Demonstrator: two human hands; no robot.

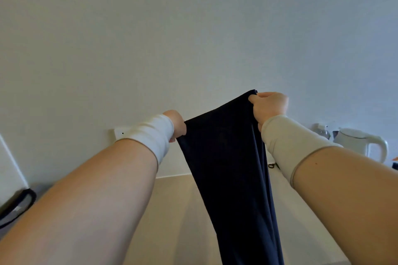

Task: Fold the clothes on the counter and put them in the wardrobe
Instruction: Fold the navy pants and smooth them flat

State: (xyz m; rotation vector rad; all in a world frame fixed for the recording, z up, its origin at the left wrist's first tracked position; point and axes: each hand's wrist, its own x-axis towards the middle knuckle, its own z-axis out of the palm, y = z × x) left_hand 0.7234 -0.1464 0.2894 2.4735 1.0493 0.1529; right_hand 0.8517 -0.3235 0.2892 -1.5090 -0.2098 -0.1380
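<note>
Navy smooth garment [226, 157] | left hand [177, 125], right hand [269, 106] grip top edge

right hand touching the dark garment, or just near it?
Touching. In the head view the right hand pinches the top edge of the dark garment, fingers curled over the cloth; the left hand grips the other corner.

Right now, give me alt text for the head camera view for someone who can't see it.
Two hands, left hand and right hand, hold a dark garment up by its top edge above a beige counter, with a white kettle at right.
</note>
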